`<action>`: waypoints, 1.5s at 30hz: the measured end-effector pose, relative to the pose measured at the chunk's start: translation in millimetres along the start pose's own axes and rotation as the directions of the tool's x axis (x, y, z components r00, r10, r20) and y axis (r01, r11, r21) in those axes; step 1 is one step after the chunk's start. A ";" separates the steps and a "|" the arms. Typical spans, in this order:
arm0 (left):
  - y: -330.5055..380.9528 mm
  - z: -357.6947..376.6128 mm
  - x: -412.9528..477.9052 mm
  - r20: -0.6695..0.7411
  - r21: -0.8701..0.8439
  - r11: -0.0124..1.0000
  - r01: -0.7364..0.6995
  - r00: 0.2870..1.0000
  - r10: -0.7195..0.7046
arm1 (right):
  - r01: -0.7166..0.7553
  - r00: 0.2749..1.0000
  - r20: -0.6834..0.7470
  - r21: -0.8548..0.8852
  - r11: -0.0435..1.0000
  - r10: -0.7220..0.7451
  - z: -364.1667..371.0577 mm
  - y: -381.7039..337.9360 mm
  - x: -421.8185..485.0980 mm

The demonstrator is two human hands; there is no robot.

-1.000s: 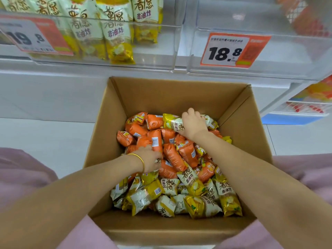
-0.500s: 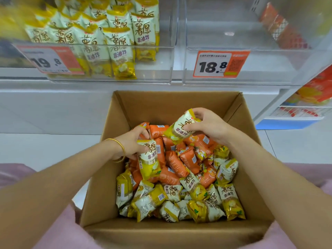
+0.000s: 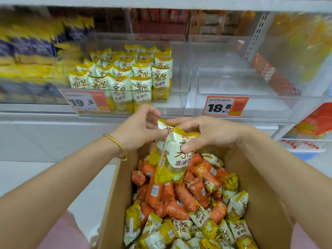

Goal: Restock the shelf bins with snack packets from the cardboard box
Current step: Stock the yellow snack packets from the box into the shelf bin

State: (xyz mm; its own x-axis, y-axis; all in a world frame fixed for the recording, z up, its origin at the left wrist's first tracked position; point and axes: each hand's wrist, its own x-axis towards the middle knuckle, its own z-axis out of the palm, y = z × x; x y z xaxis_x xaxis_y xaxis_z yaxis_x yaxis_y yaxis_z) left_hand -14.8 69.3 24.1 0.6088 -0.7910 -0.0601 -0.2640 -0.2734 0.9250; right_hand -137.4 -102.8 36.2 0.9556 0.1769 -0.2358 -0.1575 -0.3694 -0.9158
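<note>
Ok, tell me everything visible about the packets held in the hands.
Two yellow-and-white packets, glossy like foil: crimped yellow top edge, brown characters on a white panel, yellow lower part. They hang upright, overlapping, above the far end of the cardboard box. The left hand and right hand hold them by their upper parts, the right thumb on the front one.

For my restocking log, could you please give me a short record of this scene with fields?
Box: open; orange packets and yellow packets inside
Left hand: pinches the held packets
Right hand: grips the held packets above the box
Left bin: standing packets, 19.8 tag
Right bin: looks empty, 18.8 tag
</note>
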 end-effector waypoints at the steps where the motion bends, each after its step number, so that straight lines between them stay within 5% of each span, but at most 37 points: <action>1: 8.7 -6.3 3.8 -0.045 -0.025 0.999 -0.029 0.999 0.028 | 0.023 0.999 -0.038 -0.041 0.999 -0.025 -5.7 -10.1 1.9; 6: 35.2 -39.8 25.7 -0.255 -0.130 0.962 -0.241 0.945 0.202 | 0.136 0.959 -0.227 -0.150 0.979 -0.168 -36.1 -67.7 8.4; 11: 36.2 -66.0 45.0 -0.432 0.229 0.924 -0.305 0.819 0.378 | 0.119 0.896 -0.380 -0.293 0.949 -0.230 -69.0 -115.9 16.1; 17: 8.2 -69.8 70.5 -0.239 0.725 0.672 -0.154 0.858 0.454 | -0.171 0.929 -0.361 -0.233 0.957 0.078 -93.9 -126.3 58.5; 25: -1.8 -61.4 78.2 -0.218 0.786 0.618 -0.034 0.919 0.328 | -0.400 0.898 -0.143 0.126 0.908 0.416 -90.2 -95.5 115.1; 30: -4.6 -63.7 78.2 -0.211 0.792 0.609 -0.041 0.918 0.335 | -0.329 0.906 -0.230 0.139 0.934 0.354 -94.7 -96.0 111.3; 37: 2.7 -52.4 73.2 -0.216 0.847 0.522 -0.098 0.835 0.506 | -0.079 0.885 -0.462 -0.028 0.996 0.057 -86.2 -109.2 44.6; 41: 8.9 -36.7 73.9 -0.075 0.873 0.438 -0.218 0.826 0.559 | -0.069 0.925 -0.374 -0.003 0.998 0.063 -59.0 -87.3 4.4; 45: 15.4 -22.5 77.5 0.039 0.896 0.385 -0.223 0.901 0.432 | -0.123 0.933 -0.338 0.025 0.992 0.124 -38.8 -59.1 -1.0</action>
State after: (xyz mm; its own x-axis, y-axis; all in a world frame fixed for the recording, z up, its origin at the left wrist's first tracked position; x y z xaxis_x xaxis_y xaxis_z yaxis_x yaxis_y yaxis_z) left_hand 45.1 16.0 42.1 0.4053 -0.8525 0.3302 -0.9075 -0.4187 0.0331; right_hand -119.3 -116.5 103.2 0.9561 -0.1893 -0.2236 -0.2799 -0.3653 -0.8878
